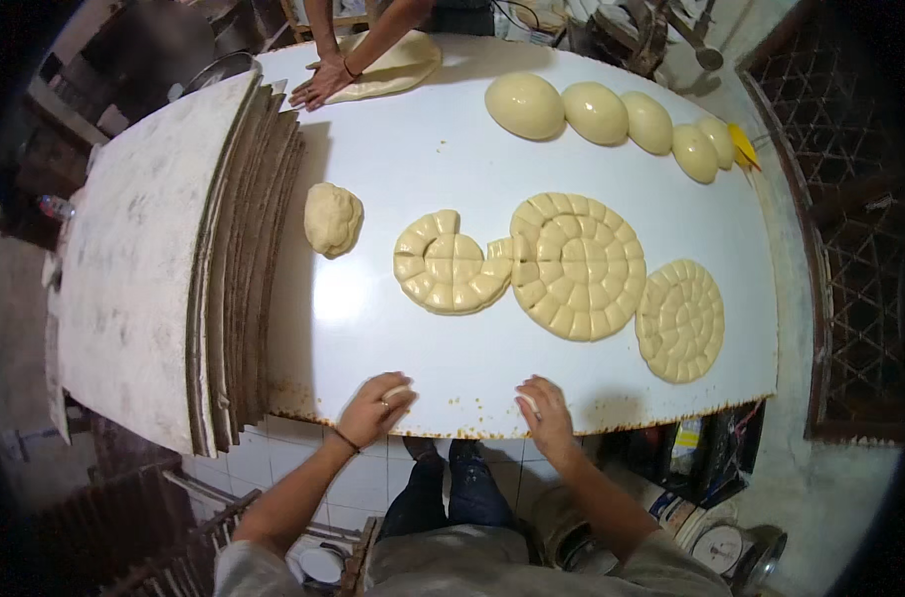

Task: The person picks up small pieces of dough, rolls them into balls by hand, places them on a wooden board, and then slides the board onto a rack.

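Near the front edge of the white table (pixel 373 343), my left hand (pixel 373 406) curls over a small pale dough piece (pixel 397 393). My right hand (pixel 549 418) is closed around another dough piece (pixel 527 402), mostly hidden by the fingers. Beyond them lie three flat rounds of glossy dough cut into small portions. The left cut round (pixel 452 267) has a gap in its outer ring. A larger cut round (pixel 579 267) touches it, and a smaller cut round (pixel 680 320) sits at the right. One rough dough lump (pixel 333 219) rests at the left.
A tall stack of boards (pixel 134 249) stands along the table's left side. Several smooth dough mounds (pixel 527 105) line the far right, beside a yellow scraper (pixel 742 146). At the far edge, another person's hands (pixel 321 82) press a big dough sheet (pixel 398 68).
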Tool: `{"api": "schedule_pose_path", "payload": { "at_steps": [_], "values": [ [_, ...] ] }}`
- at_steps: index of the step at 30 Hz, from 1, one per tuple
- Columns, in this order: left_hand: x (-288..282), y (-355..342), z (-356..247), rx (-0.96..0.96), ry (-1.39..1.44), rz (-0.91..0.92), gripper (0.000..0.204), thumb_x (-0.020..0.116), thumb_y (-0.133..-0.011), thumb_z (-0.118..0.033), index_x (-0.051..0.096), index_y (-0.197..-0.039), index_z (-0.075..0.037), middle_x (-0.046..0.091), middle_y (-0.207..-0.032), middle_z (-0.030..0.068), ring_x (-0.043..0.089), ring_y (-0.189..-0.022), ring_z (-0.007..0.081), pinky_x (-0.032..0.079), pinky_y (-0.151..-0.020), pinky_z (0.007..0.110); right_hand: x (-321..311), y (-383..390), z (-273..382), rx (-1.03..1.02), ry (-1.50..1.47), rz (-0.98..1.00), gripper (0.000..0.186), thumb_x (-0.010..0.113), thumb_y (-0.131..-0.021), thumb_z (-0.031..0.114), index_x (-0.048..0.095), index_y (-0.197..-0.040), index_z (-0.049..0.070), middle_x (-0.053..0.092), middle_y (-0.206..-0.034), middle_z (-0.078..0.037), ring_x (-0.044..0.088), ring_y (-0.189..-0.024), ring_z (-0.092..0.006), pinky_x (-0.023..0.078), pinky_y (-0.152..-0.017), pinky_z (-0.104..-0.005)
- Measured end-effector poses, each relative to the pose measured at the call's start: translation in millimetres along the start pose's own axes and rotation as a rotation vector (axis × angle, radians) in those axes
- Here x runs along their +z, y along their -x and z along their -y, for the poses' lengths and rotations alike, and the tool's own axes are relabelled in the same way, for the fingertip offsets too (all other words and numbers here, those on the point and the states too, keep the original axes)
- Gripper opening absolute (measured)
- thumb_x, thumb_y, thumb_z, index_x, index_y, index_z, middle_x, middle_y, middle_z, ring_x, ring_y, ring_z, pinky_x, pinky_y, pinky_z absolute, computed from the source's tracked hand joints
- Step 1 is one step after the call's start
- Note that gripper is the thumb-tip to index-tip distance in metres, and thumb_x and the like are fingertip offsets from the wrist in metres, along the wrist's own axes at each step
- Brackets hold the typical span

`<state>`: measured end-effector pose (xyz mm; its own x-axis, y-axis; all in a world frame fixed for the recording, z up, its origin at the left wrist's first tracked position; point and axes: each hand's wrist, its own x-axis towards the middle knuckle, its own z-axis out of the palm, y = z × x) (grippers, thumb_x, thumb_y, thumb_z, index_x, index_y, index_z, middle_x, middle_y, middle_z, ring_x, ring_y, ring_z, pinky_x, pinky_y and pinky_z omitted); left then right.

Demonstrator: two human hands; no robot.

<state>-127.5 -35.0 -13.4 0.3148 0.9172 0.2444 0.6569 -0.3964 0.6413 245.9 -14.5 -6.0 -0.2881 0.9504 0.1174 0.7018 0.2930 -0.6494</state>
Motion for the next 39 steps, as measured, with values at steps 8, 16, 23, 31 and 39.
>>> {"api": "schedule_pose_path", "payload": {
  "at_steps": [8,16,23,31,39],
  "values": [
    [15,-17,-32,-0.139,0.019,-0.091,0.017,0.072,-0.098,-0.011,0.071,-0.112,-0.002,0.069,-0.128,0.0139,0.063,-0.128,0.0341,0.049,-0.113,0.047,17,0,16,-0.043,0.038,0.089,0.019,0.072,-0.098,0.003,0.072,-0.116,-0.001,0.066,-0.130,-0.020,0.058,-0.134,-0.0398,0.049,-0.111,-0.0484],
    [16,-32,-10,-0.176,-0.073,-0.190,0.025,0.065,-0.103,-0.020,0.069,-0.118,-0.001,0.066,-0.133,0.0167,0.058,-0.131,0.0355,0.047,-0.114,0.047,37,-25,40,0.012,0.096,-0.170,0.028,0.067,-0.105,0.014,0.063,-0.127,-0.002,0.062,-0.130,-0.023,0.057,-0.131,-0.0382,0.047,-0.111,-0.0460],
    [-92,30,-80,-0.932,1.331,-0.193,0.032,0.071,-0.105,-0.021,0.067,-0.132,-0.004,0.068,-0.126,0.0076,0.063,-0.118,0.0163,0.053,-0.101,0.031,17,9,82,0.684,-0.698,-0.160,0.041,0.067,-0.103,0.011,0.060,-0.141,-0.002,0.065,-0.129,-0.013,0.064,-0.117,-0.0228,0.053,-0.102,-0.0361],
    [-433,140,-51,-0.579,0.223,-0.369,0.044,0.080,-0.095,-0.018,0.065,-0.134,-0.004,0.068,-0.126,0.0081,0.064,-0.121,0.0210,0.053,-0.104,0.036,60,-119,503,-0.260,-0.493,0.345,0.048,0.079,-0.093,0.020,0.067,-0.135,0.003,0.069,-0.130,-0.015,0.066,-0.120,-0.0281,0.053,-0.102,-0.0408],
    [-445,132,-50,-0.323,-0.200,-0.575,0.040,0.080,-0.093,-0.018,0.068,-0.128,-0.004,0.068,-0.128,0.0151,0.063,-0.120,0.0338,0.051,-0.106,0.042,88,-126,502,-0.379,-0.293,0.195,0.045,0.079,-0.095,0.028,0.070,-0.133,0.005,0.068,-0.117,-0.011,0.068,-0.106,-0.0260,0.054,-0.095,-0.0381]
  ]
}}
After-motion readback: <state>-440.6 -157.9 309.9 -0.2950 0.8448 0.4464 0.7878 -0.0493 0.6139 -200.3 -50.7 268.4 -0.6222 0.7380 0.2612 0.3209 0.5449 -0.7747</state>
